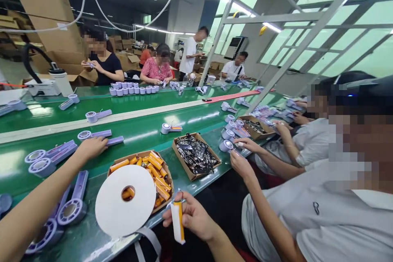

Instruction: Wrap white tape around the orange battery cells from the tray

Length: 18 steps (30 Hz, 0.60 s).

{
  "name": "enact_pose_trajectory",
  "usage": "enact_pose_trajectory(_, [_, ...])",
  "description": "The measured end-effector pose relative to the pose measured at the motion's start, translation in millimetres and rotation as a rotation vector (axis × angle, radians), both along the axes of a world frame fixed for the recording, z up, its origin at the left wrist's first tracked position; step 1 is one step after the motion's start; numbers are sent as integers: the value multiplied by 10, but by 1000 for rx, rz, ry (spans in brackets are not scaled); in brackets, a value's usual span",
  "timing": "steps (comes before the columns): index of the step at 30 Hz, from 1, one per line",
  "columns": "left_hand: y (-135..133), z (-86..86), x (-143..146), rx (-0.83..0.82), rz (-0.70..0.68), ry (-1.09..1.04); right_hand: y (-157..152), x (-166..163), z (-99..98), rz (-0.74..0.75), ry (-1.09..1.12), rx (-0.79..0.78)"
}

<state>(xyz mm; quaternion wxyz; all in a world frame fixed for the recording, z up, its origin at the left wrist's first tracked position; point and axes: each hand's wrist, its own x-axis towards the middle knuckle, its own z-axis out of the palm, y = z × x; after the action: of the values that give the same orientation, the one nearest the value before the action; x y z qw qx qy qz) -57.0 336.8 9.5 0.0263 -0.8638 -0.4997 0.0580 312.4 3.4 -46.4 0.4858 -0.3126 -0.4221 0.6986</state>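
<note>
My left hand (92, 147) reaches out over the green conveyor belt (138, 131) and closes on the handle of a lavender hand-held fan shell (101, 137). My right hand (192, 215) is low at the table's front edge, pinching an orange battery cell with a white strip stuck on it (178, 221). In front of it a cardboard box (141, 172) holds several orange cells, half covered by a large white tape roll (125, 206) lying flat.
More lavender fan shells (46, 159) lie at the left of the belt. A cardboard box of black parts (196, 155) sits to the right. A neighbour in a white shirt (322, 213) works close on my right; other workers sit across the belt.
</note>
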Motion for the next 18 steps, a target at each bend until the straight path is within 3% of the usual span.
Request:
enact_pose_trajectory(6, [-12, -45, 176, -84, -221, 10, 448, -102, 553, -5, -133, 154])
enact_pose_trajectory(12, [236, -90, 462, -144, -114, 42, 1540, -485, 1034, 68, -295, 384])
enact_pose_trajectory(15, [370, -38, 563, -216, -75, 28, 2185, -628, 1141, 65, -464, 483])
enact_pose_trajectory(18, [438, 4, 592, -319, -67, -20, 2719, -658, 1056, -35, -651, 531])
